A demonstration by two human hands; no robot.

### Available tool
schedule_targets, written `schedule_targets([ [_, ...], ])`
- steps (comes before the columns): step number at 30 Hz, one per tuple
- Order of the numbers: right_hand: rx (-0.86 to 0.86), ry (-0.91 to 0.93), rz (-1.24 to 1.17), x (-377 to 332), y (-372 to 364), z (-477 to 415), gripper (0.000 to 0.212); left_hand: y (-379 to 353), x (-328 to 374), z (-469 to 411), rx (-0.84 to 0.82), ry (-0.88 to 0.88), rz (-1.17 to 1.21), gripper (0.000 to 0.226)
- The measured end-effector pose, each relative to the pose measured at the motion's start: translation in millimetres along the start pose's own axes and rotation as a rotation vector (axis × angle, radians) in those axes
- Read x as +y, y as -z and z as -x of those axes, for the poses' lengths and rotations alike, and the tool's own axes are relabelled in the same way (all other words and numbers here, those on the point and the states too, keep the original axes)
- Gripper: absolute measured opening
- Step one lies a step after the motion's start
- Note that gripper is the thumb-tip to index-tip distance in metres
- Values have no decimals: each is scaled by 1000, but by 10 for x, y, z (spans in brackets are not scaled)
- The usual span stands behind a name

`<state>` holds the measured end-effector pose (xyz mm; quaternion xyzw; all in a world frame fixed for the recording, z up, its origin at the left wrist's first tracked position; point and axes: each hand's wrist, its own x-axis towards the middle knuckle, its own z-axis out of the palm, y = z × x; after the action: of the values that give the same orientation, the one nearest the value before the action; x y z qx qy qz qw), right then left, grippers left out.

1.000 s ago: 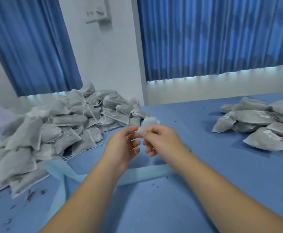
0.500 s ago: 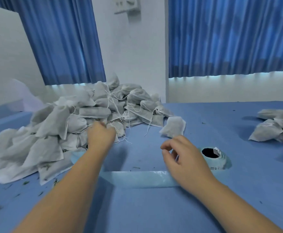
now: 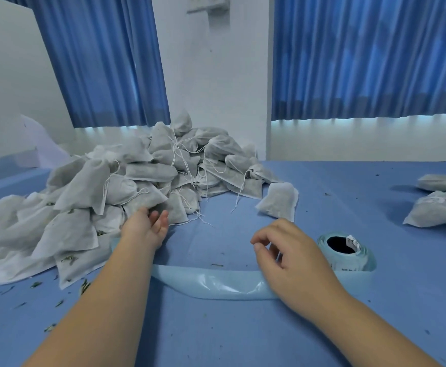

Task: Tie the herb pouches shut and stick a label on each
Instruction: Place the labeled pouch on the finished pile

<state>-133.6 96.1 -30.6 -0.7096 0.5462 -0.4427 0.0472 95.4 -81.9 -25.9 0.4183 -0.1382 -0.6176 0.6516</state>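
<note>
Since a second ago the hands have parted: the pouch they held together now lies alone on the table (image 3: 243, 327), and the left hand has gone out to the heap while the right has dropped towards the labels. The big heap of untied pouches (image 3: 84, 197) fills the table from 9 to 12 o'clock, loose strings trailing from it. A smaller heap of labelled pouches (image 3: 439, 210) sits well apart at 3 o'clock. The pale backing strip (image 3: 216, 286) runs across the middle, from 9 to 3 o'clock, to the label roll (image 3: 345, 251). The single pouch (image 3: 278, 201) lies near 1 o'clock, between the heaps. The left hand (image 3: 145, 229) has its fingers spread and nearly straight, the tips at the near edge of the big heap and gripping nothing yet. The next pouch (image 3: 147, 200) lies at its 12 o'clock, seemingly with its long axis from 8 to 2 o'clock. The right hand (image 3: 293, 258) hovers over the strip with fingers loosely curled on nothing visible, the roll at its 3 o'clock. The left hand is clearly nearer the heap, so the pick looks to be its job
</note>
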Motion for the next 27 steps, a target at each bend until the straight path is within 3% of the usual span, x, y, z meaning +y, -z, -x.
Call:
schedule_targets([
  [9, 8, -14, -13, -21, 27, -14, 21, -99, -120, 212, -38, -45, -35, 17],
  [15, 108, -85, -139, -35, 57, -38, 28, -439, -339, 698, -263, -83, -35, 18],
  [19, 248, -276, -414, -31, 168, -90, 20, -719, -452, 1106, -461, -13, -10, 23],
  [22, 316, -417, -727, -21, 334, -149, 8, -839, -591, 1450, -639, 55, -123, 23],
  [25, 324, -476, -929, 47, 481, -178, 32, -843, -780, 1698, -767, 106, -296, 26],
  [27, 361, -534, -995, 100, 536, -167, 35, -787, -912, 1758, -828, 141, -363, 25],
])
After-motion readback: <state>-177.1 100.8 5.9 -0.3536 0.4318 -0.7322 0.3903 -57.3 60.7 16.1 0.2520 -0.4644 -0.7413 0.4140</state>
